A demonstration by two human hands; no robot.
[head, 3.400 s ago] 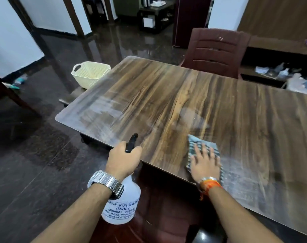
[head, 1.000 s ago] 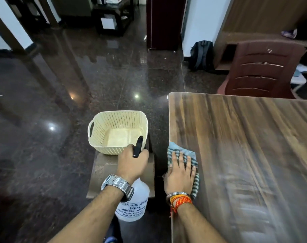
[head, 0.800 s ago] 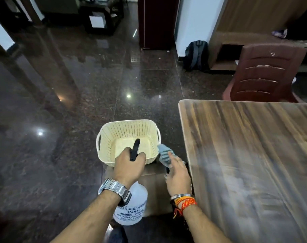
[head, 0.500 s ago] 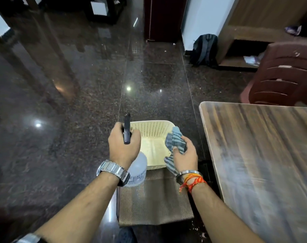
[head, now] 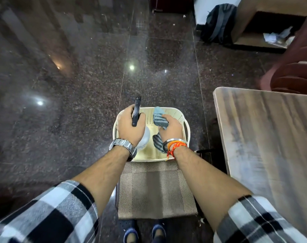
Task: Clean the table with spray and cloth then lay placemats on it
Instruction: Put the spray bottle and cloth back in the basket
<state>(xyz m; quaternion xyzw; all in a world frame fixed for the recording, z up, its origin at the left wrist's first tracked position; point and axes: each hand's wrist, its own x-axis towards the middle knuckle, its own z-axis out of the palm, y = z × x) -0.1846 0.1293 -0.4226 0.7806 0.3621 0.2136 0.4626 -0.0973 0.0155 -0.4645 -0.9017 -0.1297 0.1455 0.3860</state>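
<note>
Cream plastic is framing both hands: the basket [head: 186, 128] is sitting in the middle of the view. The left hand [head: 130, 125] is hanging over its 9 o'clock side, fingers wrapped round the neck of the spray bottle [head: 144, 139], whose pale body is dipping inside the rim. I cannot tell whether the bottle is touching the basket floor.

Over the 3 o'clock side, the right hand [head: 171, 130] is bunching the striped cloth [head: 159, 119] in curled fingers, with one end dangling into the basket.

At 3 o'clock of the view the worktop [head: 265, 137] is showing a hazy, streaked sheen, so the spraying and wiping are looking finished and the tools are seemingly being put away.

Brown woven placemats [head: 156, 192] are lying at 6 o'clock of the basket, just beside its near edge, and none is showing on the worktop. Laying them out is looking like the whole remaining half of the job.
</note>
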